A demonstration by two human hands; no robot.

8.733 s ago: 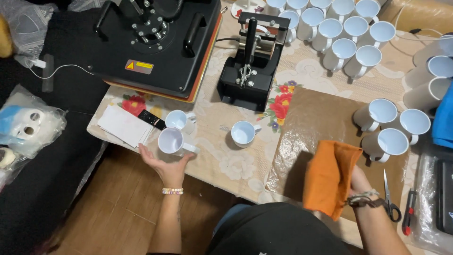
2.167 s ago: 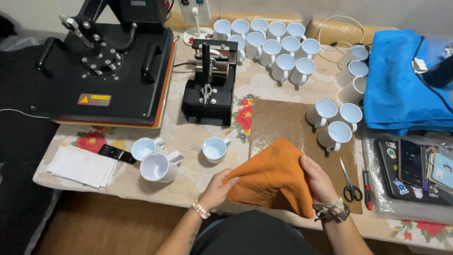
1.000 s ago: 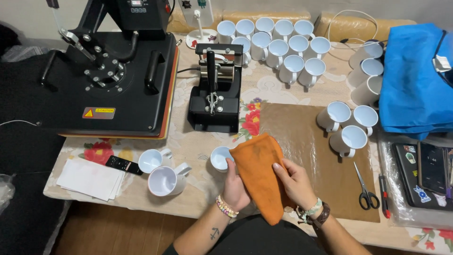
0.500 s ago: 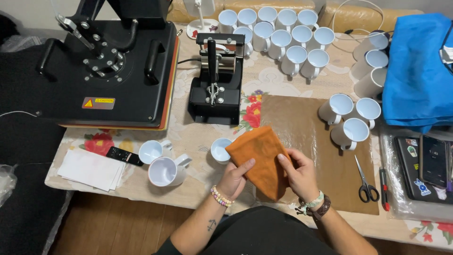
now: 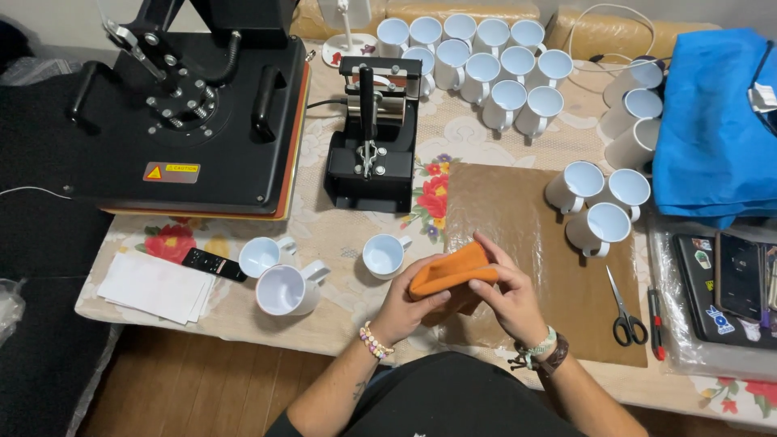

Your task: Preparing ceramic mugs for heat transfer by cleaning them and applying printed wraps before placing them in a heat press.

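Both hands hold a folded orange cloth (image 5: 447,271) just above the brown sheet (image 5: 526,218) at the table's front. My left hand (image 5: 409,301) grips its lower left side, thumb on top. My right hand (image 5: 506,290) pinches its right end. A white mug (image 5: 384,256) stands upright just left of my left hand. Two more white mugs lie further left, one upright (image 5: 261,256) and one on its side (image 5: 285,289).
A large black heat press (image 5: 190,113) fills the back left and a small mug press (image 5: 371,137) stands mid-table. Several white mugs (image 5: 486,61) cluster at the back, three more (image 5: 597,202) right of the sheet. Scissors (image 5: 623,311), white papers (image 5: 158,285), blue fabric (image 5: 712,129).
The orange cloth has been folded from a wide spread piece into a small bundle between both hands. The hands have drawn closer together over the brown sheet's left edge.
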